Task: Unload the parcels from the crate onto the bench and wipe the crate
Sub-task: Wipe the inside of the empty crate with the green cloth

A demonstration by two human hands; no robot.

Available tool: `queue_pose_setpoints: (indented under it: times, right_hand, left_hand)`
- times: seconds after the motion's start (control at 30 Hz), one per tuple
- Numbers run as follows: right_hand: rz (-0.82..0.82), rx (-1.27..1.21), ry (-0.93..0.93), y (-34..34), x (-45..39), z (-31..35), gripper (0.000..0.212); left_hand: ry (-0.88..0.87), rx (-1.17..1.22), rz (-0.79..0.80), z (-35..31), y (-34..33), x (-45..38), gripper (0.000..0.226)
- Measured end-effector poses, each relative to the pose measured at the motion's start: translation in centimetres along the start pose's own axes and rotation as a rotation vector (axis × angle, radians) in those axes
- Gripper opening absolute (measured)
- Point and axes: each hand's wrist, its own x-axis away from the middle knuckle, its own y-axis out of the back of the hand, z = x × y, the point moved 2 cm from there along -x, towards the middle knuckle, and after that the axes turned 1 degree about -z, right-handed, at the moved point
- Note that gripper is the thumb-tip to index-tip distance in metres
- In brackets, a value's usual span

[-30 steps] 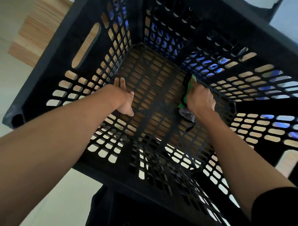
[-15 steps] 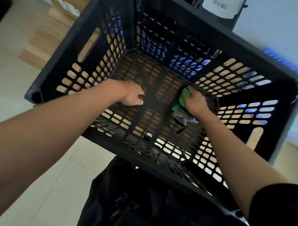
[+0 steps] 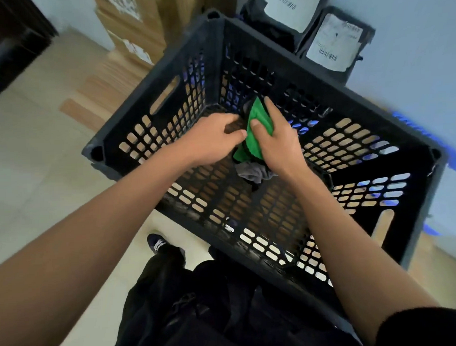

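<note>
A black slotted plastic crate stands on a wooden bench, with nothing in it but my hands and a cloth. My right hand grips a green and grey cloth above the crate floor, thumb on the green side. My left hand reaches in from the left and its fingertips meet the cloth's left edge; whether they pinch it is hidden. Dark grey parcel bags with white labels lie behind the crate. Cardboard parcels are stacked at the back left.
The wooden bench shows left of the crate and through its slots. Pale tiled floor lies to the left. My dark trousers and a shoe are below the crate's near rim. A light blue wall is behind.
Both hands have lifted off the crate floor and come together. The right hand has raised the cloth, and the left hand has moved right to it. The view has pulled back from the crate.
</note>
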Motion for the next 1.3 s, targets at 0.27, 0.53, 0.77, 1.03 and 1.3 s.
queue_pose_setpoints:
  times: [0.27, 0.53, 0.77, 1.03, 1.3]
  right_hand:
    - [-0.139, -0.021, 0.223, -1.5, 2.8, 11.3, 0.073]
    - [-0.195, 0.082, 0.413, -7.2, 6.7, 20.8, 0.077]
    - [-0.066, 0.012, 0.423, -11.4, 7.6, 26.3, 0.081]
    - [0.177, -0.117, 0.383, -15.8, 6.5, 28.5, 0.063]
    - [0.242, -0.115, 0.392, -18.5, 2.3, 29.9, 0.015]
  left_hand:
    - [-0.116, 0.543, -0.331, 0.8, 7.2, 5.2, 0.008]
    - [-0.314, 0.59, -0.497, 4.7, 15.9, 10.8, 0.01]
    - [-0.336, 0.643, -0.645, 9.1, 21.7, 14.9, 0.011]
    - [-0.284, 0.712, -0.638, 13.6, 26.4, 16.8, 0.009]
    - [-0.286, 0.639, -0.598, 15.8, 30.4, 15.0, 0.009]
